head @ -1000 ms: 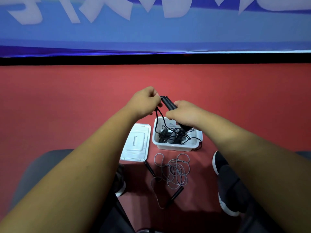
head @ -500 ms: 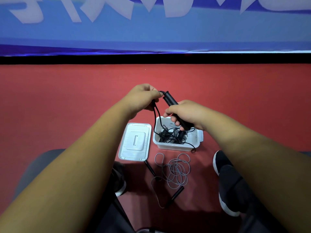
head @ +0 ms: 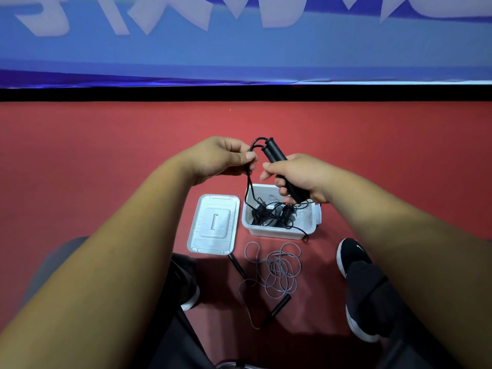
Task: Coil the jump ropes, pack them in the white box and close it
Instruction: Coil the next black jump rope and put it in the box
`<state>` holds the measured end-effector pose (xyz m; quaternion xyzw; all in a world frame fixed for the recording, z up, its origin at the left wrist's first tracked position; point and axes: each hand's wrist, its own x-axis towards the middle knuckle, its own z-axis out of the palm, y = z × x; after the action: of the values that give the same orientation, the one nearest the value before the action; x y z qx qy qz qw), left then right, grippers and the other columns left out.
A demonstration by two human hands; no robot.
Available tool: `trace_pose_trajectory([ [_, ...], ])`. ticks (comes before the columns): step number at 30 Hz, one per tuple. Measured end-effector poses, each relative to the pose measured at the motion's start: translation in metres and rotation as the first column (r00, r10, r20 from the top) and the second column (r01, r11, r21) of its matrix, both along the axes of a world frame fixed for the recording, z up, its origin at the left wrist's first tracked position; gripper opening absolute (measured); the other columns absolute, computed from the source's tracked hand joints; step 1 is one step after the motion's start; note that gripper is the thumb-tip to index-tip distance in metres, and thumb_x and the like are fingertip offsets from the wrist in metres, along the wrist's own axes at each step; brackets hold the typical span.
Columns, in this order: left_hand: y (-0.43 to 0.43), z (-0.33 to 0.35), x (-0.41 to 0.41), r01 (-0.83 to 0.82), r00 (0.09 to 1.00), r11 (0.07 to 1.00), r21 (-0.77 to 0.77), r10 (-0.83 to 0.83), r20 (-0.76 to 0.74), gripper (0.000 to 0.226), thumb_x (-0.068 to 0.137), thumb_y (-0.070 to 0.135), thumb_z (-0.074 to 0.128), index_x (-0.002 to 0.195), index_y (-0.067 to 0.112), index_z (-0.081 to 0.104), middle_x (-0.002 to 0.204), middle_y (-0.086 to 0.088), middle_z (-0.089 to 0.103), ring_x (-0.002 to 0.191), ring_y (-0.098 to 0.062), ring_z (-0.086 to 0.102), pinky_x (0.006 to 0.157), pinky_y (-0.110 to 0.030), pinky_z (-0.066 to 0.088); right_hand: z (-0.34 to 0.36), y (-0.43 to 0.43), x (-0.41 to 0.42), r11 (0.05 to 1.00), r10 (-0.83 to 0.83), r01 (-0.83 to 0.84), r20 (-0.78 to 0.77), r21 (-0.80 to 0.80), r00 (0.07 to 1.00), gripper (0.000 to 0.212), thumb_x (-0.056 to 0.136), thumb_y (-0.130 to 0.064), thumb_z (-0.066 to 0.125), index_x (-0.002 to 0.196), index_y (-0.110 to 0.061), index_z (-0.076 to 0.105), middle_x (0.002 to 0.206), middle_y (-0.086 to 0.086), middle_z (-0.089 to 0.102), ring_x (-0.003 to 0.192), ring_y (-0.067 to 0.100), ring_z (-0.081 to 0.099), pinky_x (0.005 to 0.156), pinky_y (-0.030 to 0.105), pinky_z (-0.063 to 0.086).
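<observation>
Left grip shifted away, pinching black cord, right grip clasping both black handles

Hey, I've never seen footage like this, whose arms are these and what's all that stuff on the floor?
No machine here: a person wears a camera on the head, so the view looks forward and down along their own bare arms. The right hand grips both handles of a black jump rope, and the left hand pinches its cord, which trails down into the open white box on the red floor. The lid lies beside the box, and a grey jump rope lies loose nearer the person, between their shoes.
</observation>
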<state>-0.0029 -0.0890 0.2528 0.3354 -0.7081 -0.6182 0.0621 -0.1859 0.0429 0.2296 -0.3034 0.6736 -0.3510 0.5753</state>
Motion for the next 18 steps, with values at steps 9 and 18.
trace_pose_trajectory([
  [9,0.01,0.013,-0.013,-0.169,0.967,0.968,0.185,0.199,-0.159,0.004,0.096,0.016,0.073,0.095,0.012,0.07,0.091,-0.008,0.074,0.074,-0.015,0.071,0.077,-0.029,0.065,-0.011,-0.004,-0.002,0.985,-0.068,0.074,0.043,-0.159,0.997,0.039,0.101,-0.048,0.063,0.11,-0.012,0.075,0.088,0.003,0.074,0.08,0.021,0.069,0.076,0.04,0.055],
  [18,0.013,0.023,-0.018,-0.263,0.932,0.945,0.197,0.302,-0.203,0.007,0.091,0.01,0.078,0.095,0.005,0.074,0.091,-0.017,0.076,0.077,-0.019,0.075,0.074,-0.028,0.063,-0.012,-0.004,0.013,0.957,0.065,0.054,0.389,-0.286,0.919,0.084,0.095,-0.075,0.045,0.137,-0.004,0.061,0.102,0.018,0.069,0.094,0.032,0.071,0.102,0.05,0.056],
])
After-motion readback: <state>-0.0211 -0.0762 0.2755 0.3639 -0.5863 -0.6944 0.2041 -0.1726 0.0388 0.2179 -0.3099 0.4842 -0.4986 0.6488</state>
